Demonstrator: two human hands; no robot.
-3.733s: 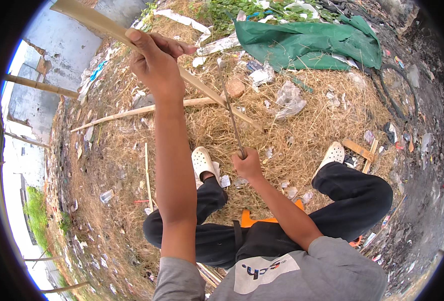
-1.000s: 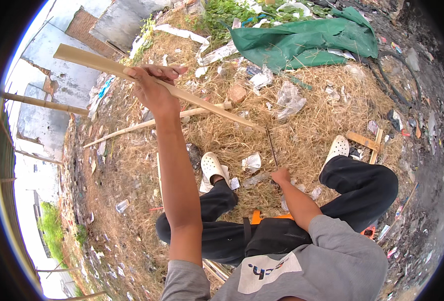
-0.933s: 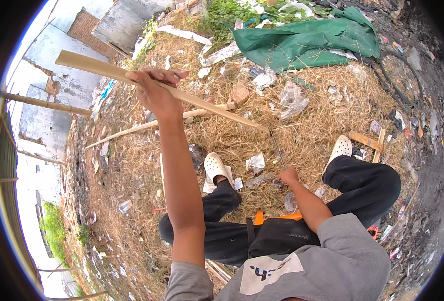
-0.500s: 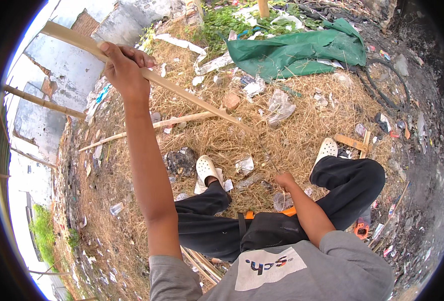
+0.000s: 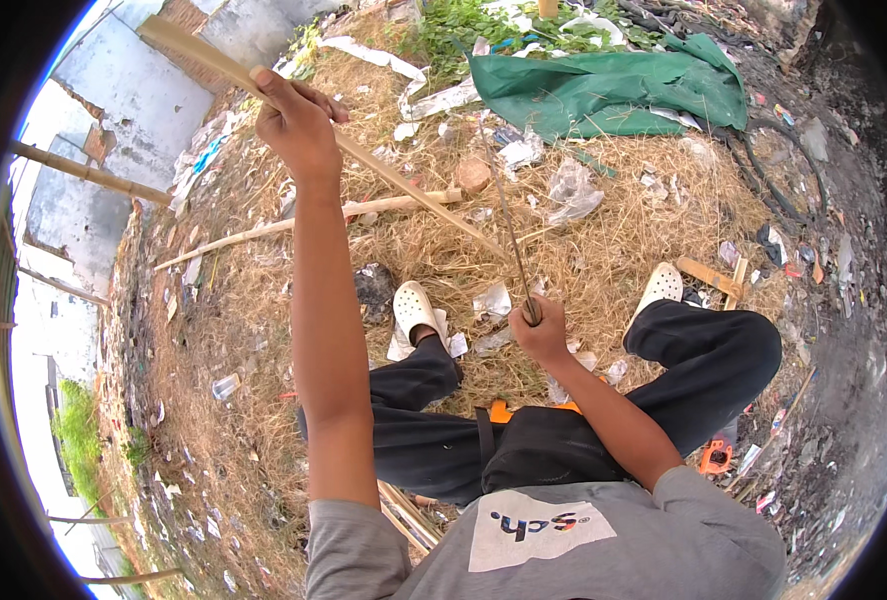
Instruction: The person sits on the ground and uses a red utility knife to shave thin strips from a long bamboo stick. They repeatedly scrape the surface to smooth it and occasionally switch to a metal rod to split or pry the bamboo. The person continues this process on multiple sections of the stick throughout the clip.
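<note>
My left hand (image 5: 301,125), arm stretched out ahead, is closed around a long pale bamboo strip (image 5: 418,195). The strip slants down to the right, its far end rising past my fist at upper left. In front of my waist, my right hand (image 5: 540,332) grips the handle of a long knife (image 5: 513,240). Its narrow dark blade points up and away, seen nearly edge-on. The strip's lower end lies close to the blade; whether they touch I cannot tell. Beneath them, another pale bamboo pole (image 5: 303,224) rests on dry straw.
My legs are spread, with white clogs (image 5: 415,308) on the ground. A green tarp (image 5: 613,90) lies ahead, a black hose (image 5: 778,170) to its right. Short wood pieces (image 5: 713,278) lie by my right foot. An orange tool (image 5: 715,457) is at right; more bamboo strips (image 5: 408,515) lie below left.
My right hand has risen and moved left, and the blade now points upward. My left hand and the bamboo strip appear shifted slightly right.
</note>
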